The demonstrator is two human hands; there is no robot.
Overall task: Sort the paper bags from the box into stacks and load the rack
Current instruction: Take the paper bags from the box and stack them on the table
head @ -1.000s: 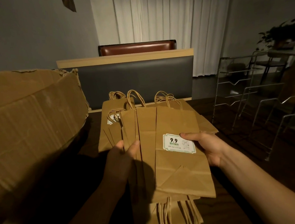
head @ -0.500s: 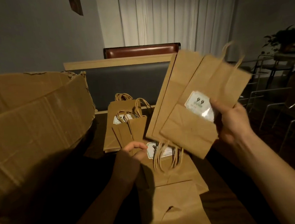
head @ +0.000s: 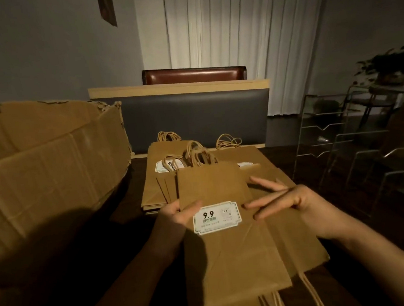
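Observation:
A small bundle of flat brown paper bags [head: 214, 190], its top one carrying a white "9.9" label, is held just above the table in front of me. My left hand [head: 177, 216] grips its left edge, thumb on top beside the label. My right hand [head: 295, 203] hovers at the bundle's right edge with fingers straight, holding nothing. Beneath lie larger brown bags [head: 299, 239] with rope handles toward me. Two stacks of bags sit farther back: a left stack [head: 154, 181] and a right stack [head: 265, 162]. The wire rack [head: 326, 129] stands to the right.
A big torn cardboard box [head: 46, 166] fills the left side. A dark padded bench back [head: 193, 119] closes the far end of the dark table [head: 323, 205]. Metal chairs [head: 392, 165] and a plant [head: 386, 63] stand at the right.
My right hand lifted several bags up and to the right, then let them go; it is now open beside the small bundle. My left hand has raised that labelled bundle.

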